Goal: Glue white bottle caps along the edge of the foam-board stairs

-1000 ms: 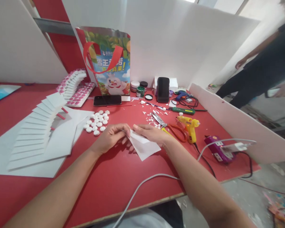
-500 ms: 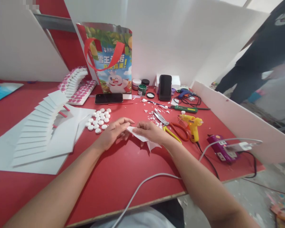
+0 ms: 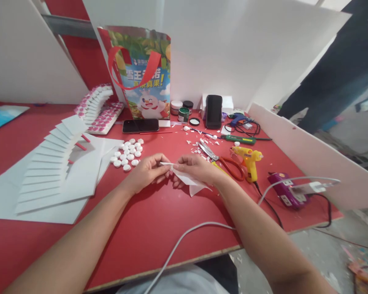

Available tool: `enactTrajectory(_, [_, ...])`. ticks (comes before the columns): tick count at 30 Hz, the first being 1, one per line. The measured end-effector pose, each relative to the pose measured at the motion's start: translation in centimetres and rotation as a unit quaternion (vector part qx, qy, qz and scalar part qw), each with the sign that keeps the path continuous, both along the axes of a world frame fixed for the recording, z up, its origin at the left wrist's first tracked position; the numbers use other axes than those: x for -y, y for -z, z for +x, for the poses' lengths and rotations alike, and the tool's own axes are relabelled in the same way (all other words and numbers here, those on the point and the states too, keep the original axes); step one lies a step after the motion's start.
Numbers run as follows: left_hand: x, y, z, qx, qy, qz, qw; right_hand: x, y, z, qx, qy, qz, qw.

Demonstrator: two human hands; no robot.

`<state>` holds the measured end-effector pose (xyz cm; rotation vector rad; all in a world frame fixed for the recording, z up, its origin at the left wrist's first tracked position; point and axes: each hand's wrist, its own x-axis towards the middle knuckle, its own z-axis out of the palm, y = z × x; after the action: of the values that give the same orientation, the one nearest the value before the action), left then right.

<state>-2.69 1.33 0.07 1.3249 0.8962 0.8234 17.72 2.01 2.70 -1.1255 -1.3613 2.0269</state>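
Between my two hands is a thin white sheet, folded or creased, with a loose corner hanging below my right hand. My left hand pinches the sheet's left end between thumb and fingers. With fingers closed over its upper part, my right hand grips the same sheet. Part of the sheet is hidden under the right fingers. Several round white pieces lie left of my left hand. Red-handled scissors rest just beyond my right hand, among white scraps.
A yellow glue gun and purple power strip lie right; a white cable crosses the front. Fanned white strips are at left. Behind stand a printed bag, paint jars and a phone. A person stands right.
My left fingers have shifted slightly along the sheet's left end, which now points further left. The sheet and right hand have turned a little; both hands stay closed on it.
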Motion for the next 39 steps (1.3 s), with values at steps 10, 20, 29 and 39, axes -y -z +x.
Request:
enactTrajectory(10, [0.1,-0.1,0.1,0.004,-0.004,-0.019,1.000,-0.4,0.3,-0.1,0.053,0.018,0.040,0.998])
enactTrajectory(20, [0.0,-0.8,0.3,-0.057,-0.041,0.019,0.997,-0.2,-0.6,0.3,0.056,-0.020,0.024,0.998])
enactTrajectory(29, [0.3,-0.5,0.3,-0.003,0.018,-0.091,0.996,-0.3,0.0,0.2,0.109,-0.021,0.115,0.987])
enactTrajectory(39, [0.2,-0.3,0.2,-0.044,-0.005,-0.043,0.998,-0.3,0.3,0.1,0.115,-0.015,0.099,0.988])
